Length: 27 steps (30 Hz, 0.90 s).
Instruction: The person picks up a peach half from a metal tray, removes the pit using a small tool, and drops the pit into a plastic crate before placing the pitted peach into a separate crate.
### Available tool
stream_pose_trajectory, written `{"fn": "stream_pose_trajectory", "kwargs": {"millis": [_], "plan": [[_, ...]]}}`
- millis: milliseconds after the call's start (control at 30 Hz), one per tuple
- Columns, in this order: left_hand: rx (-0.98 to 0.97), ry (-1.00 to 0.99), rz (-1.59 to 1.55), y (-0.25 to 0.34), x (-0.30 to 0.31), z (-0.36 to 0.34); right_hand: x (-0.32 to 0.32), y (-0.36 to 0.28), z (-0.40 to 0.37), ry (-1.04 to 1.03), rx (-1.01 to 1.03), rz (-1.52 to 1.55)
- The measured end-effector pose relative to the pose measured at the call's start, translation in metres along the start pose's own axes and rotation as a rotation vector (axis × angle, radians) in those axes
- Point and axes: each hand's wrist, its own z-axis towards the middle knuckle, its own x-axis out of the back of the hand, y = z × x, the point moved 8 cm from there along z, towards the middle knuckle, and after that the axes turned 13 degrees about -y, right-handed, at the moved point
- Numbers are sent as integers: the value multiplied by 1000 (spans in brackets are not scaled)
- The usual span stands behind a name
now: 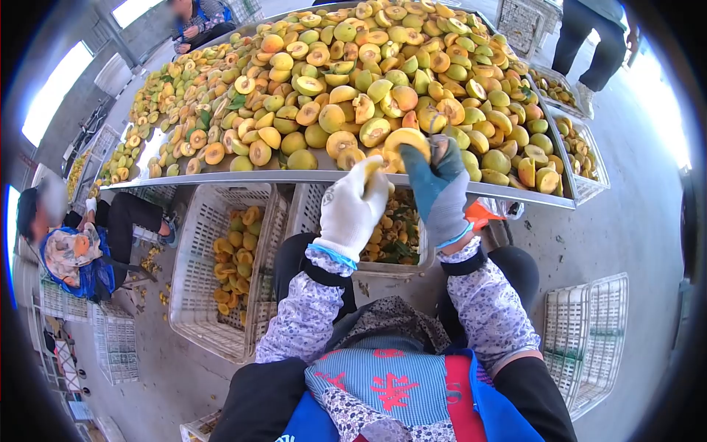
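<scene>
Fingers (374,171) of left hand (353,210) pinch halved fruit (407,140), right hand (440,193) curled shut beside it.

Halved orange-yellow fruit (407,140), cut face showing, at rim of tray (221,177)

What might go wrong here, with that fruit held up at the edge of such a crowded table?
The fruit half in the right hand, with the left hand against it, hangs at the table rim; a slip may drop it into the crate below. Heaped fruit by that rim could roll off if nudged.
</scene>
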Motion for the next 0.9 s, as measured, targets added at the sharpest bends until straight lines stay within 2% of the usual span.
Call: {"fn": "stream_pose_trajectory", "kwargs": {"millis": [67,133,167,200,267,300,400,467,500,533,567,633,667,700,733,800,833,867,900], "plan": [[100,-123,94,28,8,-12,9,-9,-2,49,-158,21],[93,-76,17,33,29,-18,5,0,-9,3,-286,58],[29,-43,-130,21,34,-16,-4,1,-14,-40,-316,96],[63,-134,-492,29,31,-18,-16,7,-19,-113,-298,135],[34,-195,-739,36,22,-24,-44,20,-33,-310,-246,304],[15,-236,-718,34,22,-27,-51,22,-40,-299,-326,265],[97,-190,-773,21,33,-43,-65,18,-45,-373,-467,179],[70,-79,-763,9,54,-51,-66,21,-47,-451,-535,86],[107,-44,-865,1,70,-61,-63,24,-49,-481,-573,18],[205,67,-843,-9,92,-72,-62,27,-51,-506,-610,-52],[226,183,-886,-28,114,-85,-64,28,-55,-486,-625,7],[213,381,-683,-59,170,-113,-57,35,-59,-529,-560,-181],[214,509,-341,-87,208,-127,-55,38,-59,-546,-525,-276],[303,585,59,-102,237,-142,-57,30,-58,-539,-509,-299],[417,681,872,-71,250,-148,-59,29,-59,-559,-520,-307],[353,738,872,-60,259,-126,-64,29,-59,-604,-536,-330],[302,692,782,-60,257,-104,-65,28,-57,-618,-510,-383],[342,622,706,-57,249,-78,-67,25,-56,-633,-483,-438],[354,549,802,-78,248,-53,-68,24,-55,-644,-455,-493]]}}
